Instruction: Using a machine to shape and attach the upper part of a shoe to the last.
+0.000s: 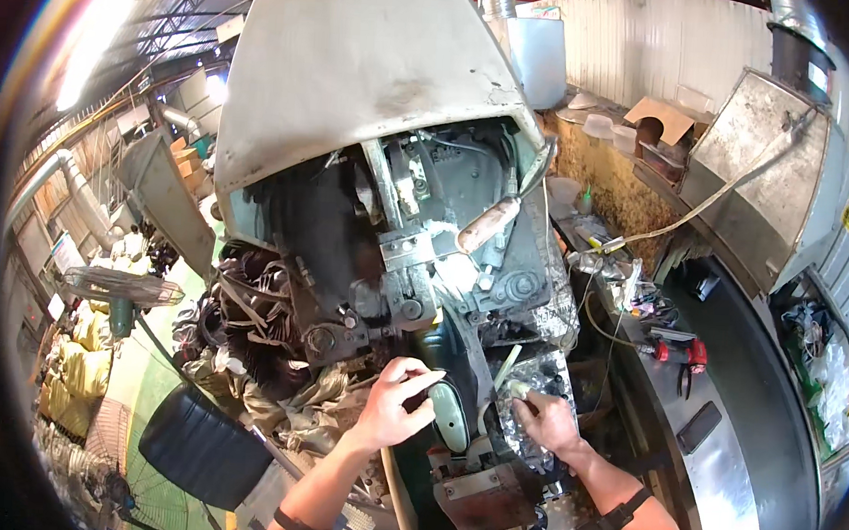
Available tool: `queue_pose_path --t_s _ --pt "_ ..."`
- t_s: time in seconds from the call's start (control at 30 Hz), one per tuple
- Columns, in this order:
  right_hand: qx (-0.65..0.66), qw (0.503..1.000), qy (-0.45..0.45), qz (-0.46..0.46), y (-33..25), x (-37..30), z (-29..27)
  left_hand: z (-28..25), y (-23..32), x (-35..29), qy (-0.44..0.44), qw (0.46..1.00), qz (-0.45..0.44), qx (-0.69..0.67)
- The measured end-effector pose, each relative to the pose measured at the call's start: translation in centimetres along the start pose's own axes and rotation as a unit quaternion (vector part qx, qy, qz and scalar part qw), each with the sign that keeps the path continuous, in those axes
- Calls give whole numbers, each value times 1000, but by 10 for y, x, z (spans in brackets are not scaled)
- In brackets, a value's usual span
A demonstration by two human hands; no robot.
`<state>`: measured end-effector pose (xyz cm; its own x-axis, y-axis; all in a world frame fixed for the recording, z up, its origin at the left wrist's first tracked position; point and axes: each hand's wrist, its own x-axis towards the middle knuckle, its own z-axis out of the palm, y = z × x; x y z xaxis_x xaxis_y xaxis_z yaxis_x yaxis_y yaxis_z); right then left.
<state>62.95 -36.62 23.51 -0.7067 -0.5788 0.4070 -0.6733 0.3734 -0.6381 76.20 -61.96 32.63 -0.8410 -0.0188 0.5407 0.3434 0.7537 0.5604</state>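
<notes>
Oblong pale-green piece (447, 415), dark around the rim with a small hole in its face, just beyond the top left corner of the boxy metal block (481, 496). Support underneath hard to make out. Left hand (398, 405) right at its upper left edge, index finger and thumb spread into a loose C, rest curled. Can't tell if gripping or just touching; maybe posed like that to work from the rim. Right hand (548, 422) half curled by the plastic-covered ledge (546, 375), pale scrap (518, 390) at the fingertips. Pinched or only brushed, can't tell either. Pale-green stick (508, 365) slanting at the ledge's left edge, probably parked for quick grabbing. Big hood (368, 61) over the grinder-looking machine (416, 250), likely for catching dust. Phone (698, 427) near the left edge of the metal bench (731, 507), guessing out of the way but reachable.
</notes>
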Motion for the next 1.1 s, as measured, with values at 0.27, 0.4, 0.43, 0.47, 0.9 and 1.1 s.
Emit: queue_pose_path --t_s 0.27,0.4,0.43,0.47,0.9,1.1 --pt "141 982 -84 98 -106 15 23 25 -33 -53 220 928 -130 -272" --pt "45 999 5 5 -117 10 61 26 -42 -71 286 900 -170 -282" --pt "43 999 4 1 -115 9 67 26 -45 -75 290 898 -168 -283" --pt "55 998 6 24 -113 8 71 26 -49 -77 295 891 -194 -285" --pt "179 961 -125 167 -173 -21 -51 1 8 -47 342 730 -382 -453" --pt "36 982 -85 -165 -102 -138 -84 34 106 -24 262 769 -126 -569"
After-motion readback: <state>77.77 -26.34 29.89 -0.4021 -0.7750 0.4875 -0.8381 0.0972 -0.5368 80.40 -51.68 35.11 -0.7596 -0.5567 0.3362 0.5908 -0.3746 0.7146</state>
